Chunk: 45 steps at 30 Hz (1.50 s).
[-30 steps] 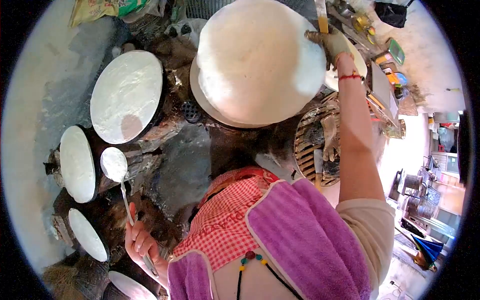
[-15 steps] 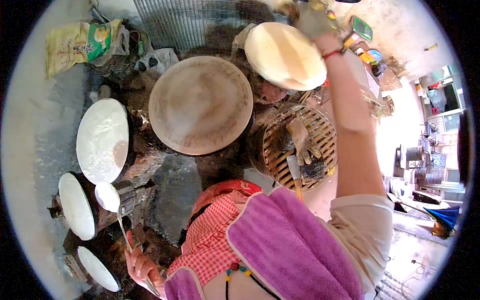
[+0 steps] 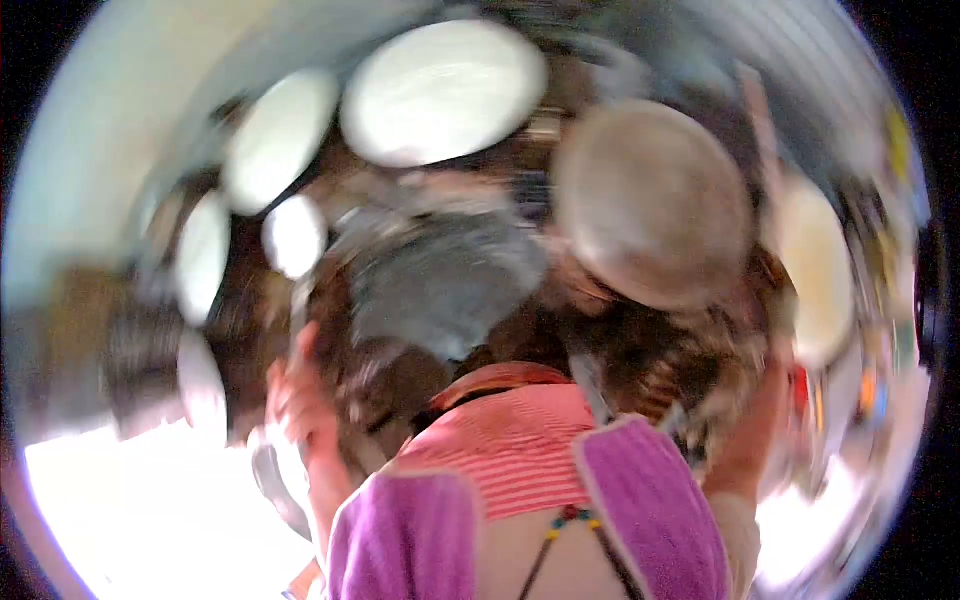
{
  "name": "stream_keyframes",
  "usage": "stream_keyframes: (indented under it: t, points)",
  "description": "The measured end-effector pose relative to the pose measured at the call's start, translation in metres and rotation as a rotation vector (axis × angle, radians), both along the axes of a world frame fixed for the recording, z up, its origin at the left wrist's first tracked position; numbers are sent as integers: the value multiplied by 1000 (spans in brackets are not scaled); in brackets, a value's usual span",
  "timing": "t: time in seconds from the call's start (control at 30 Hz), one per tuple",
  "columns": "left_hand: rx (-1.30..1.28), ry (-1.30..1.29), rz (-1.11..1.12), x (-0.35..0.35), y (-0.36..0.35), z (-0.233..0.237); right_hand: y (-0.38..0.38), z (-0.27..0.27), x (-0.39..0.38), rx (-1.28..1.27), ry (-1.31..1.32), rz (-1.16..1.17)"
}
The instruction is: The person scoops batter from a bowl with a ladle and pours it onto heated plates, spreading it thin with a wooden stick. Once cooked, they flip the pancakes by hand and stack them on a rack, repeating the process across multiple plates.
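Note:
My left hand (image 3: 300, 400) is closed round the handle of a ladle (image 3: 296, 237), whose bowl looks white. The ladle is close to the small white-coated griddles at the left. My right hand (image 3: 777, 290), dark and apparently gloved, is blurred between the bare brown round griddle (image 3: 652, 205) and a cream-coloured round flatbread (image 3: 815, 270). A long, thin, flat stick (image 3: 760, 130) extends upward from it and seems to be held in it. White-coated round griddles stand at the top (image 3: 445, 92) and upper left (image 3: 280, 142).
Smaller white rounds are at the left (image 3: 203, 257) and lower left (image 3: 203, 390). A grey, flat surface (image 3: 445, 285) lies in the middle, before the red checked apron (image 3: 490, 430). The slatted round rack (image 3: 660, 390) at the right is smeared.
The view has swung left, so the griddles have shifted right in it. My right hand has come down from beyond the flatbread, with a stick now visible. My left hand keeps the ladle.

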State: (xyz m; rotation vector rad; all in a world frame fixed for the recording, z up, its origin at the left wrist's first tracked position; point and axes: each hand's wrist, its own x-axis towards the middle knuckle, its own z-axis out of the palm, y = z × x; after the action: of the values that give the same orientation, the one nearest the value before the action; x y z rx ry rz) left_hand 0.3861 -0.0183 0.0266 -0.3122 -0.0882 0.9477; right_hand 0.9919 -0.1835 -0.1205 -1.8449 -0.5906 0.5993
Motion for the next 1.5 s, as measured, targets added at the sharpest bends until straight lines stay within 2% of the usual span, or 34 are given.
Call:
stream_keyframes:
  t: [0.03, 0.07, 0.13, 0.2, 0.27, 0.33, 0.4, 0.47, 0.53, 0.6, 0.63, 0.7, 0.73, 0.8, 0.87, 0.9, 0.93, 0.97, 1.0, 1.03, 1.07, 1.13, 1.2, 1.23, 1.27, 1.33, 1.37, 1.4, 1.47, 1.5]
  points:
    - [11, -41, 64, -18, -12, -4, 19, 14, -25, -279, -65, 147]
    - [50, -98, 116, -31, -21, -11, 40, -6, -58, -75, -100, 225]
    - [18, -89, 280, -61, -47, -21, 95, 5, -152, -651, -858, 506]
    - [-57, -83, 413, -100, -78, -37, 148, -22, -259, -566, -332, 710]
    - [-133, -117, 626, -142, -119, -55, 177, -42, -364, -264, -606, 1168]
    - [-208, -168, 852, -176, -161, -70, 193, -64, -460, 221, -420, 1458]
    - [-265, -175, 1091, -219, -206, -88, 193, -32, -559, -141, 80, 1768]
    - [-363, -31, 1320, -277, -255, -118, 174, 3, -662, -466, 165, 1898]
    - [-500, 326, 1499, -305, -292, -119, 155, 8, -739, -678, 271, 1986]
    - [-785, 898, 1447, -288, -306, -91, 155, 33, -774, -839, 287, 2039]
    - [-841, 850, 1441, -292, -318, -97, 149, 47, -802, -868, 199, 2088]
    - [-894, 1132, 1168, -298, -336, -109, 146, 62, -856, -1112, 187, 2041]
    - [-980, 1192, 1095, -304, -334, -127, 146, 59, -882, -1217, 203, 1999]
    - [-1047, 1470, 715, -331, -344, -203, 145, 5, -921, -1219, 331, 1989]
    - [-1138, 2020, 543, -340, -352, -343, 123, -23, -942, -1340, -258, 2177]
    - [-1195, 1876, 462, -355, -344, -341, 111, -11, -948, -1371, -320, 2242]
    - [-1242, 1721, 375, -365, -337, -335, 111, -1, -954, -1375, -199, 2261]
    - [-1255, 2067, 371, -367, -336, -339, 119, 6, -959, -1372, -109, 2233]
    - [-1268, 2045, 374, -377, -336, -340, 129, 9, -966, -1352, -12, 2204]
    - [-1257, 1873, 268, -393, -333, -318, 137, -12, -964, -1319, 113, 2071]
    - [-1230, 1699, 161, -398, -331, -306, 129, -12, -964, -1340, 94, 2067]
    - [-1250, 1772, 253, -402, -331, -327, 105, -13, -980, -1245, -306, 2318]
    - [-1211, 1668, 249, -397, -333, -330, 112, 15, -1002, -1358, -252, 2295]
    - [-1224, 1498, 370, -391, -333, -345, 124, 2, -997, -1314, -272, 2256]
    - [-1230, 1504, 383, -395, -325, -339, 136, -21, -986, -1262, -293, 2220]
    - [-1119, 786, 851, -394, -295, -309, 160, -84, -948, -585, -465, 2738]
    - [-1068, 685, 908, -397, -283, -296, 155, -66, -955, -454, -640, 2778]
    - [-1071, 691, 929, -392, -276, -287, 162, -52, -960, -431, -639, 2795]
    - [-916, 401, 1154, -380, -260, -263, 177, -32, -965, 93, -1010, 2900]
    - [-906, 379, 1230, -375, -252, -245, 185, -25, -961, 118, -1013, 2874]
